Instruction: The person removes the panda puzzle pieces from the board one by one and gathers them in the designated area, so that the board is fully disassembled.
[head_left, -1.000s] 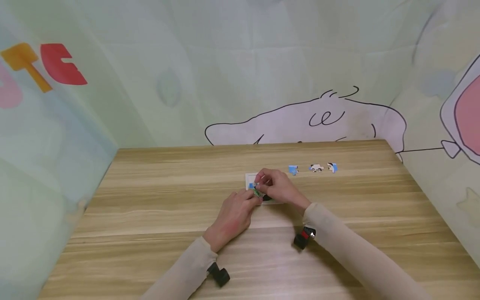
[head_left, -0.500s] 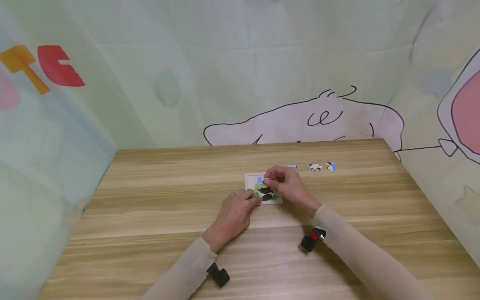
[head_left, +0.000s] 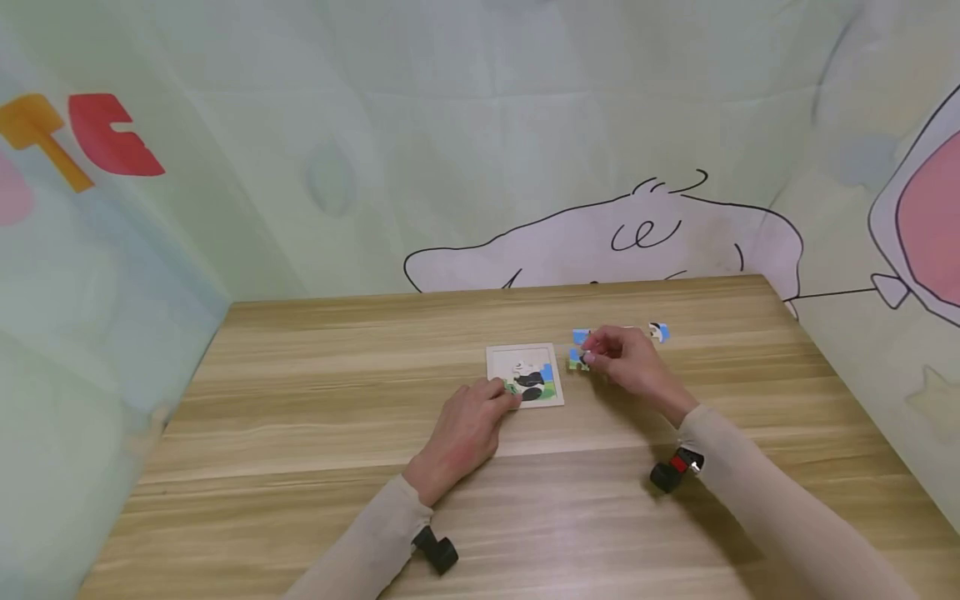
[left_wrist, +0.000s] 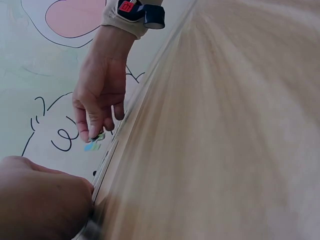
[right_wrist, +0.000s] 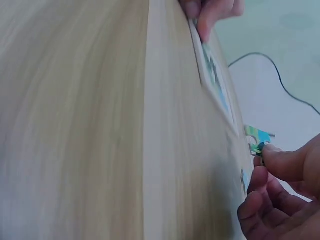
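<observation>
In the head view my left hand [head_left: 465,425] rests at the near left corner of a shallow white puzzle tray [head_left: 501,347], its fingers touching the rim. Fitted panda pieces [head_left: 532,382] in black, white, green and blue lie in the tray's near and right parts. Off the tray's right side, my right hand [head_left: 633,362] pinches a blue and green puzzle piece [head_left: 575,360] between thumb and finger. The right wrist view shows the same puzzle piece [right_wrist: 257,136] at the thumb tip, raised off the tabletop. Fingertips cover part of it.
A blue puzzle piece [head_left: 580,336] lies just behind my right hand. Farther right is a blue, white and black piece [head_left: 659,332]; another between them is mostly hidden by the hand. The wooden table [head_left: 315,375] meets a printed cloth backdrop [head_left: 360,183] behind.
My right hand has moved right, from over the tray to beside it, with the blue and green puzzle piece. More of the panda picture shows. My left hand has stayed at the tray's corner.
</observation>
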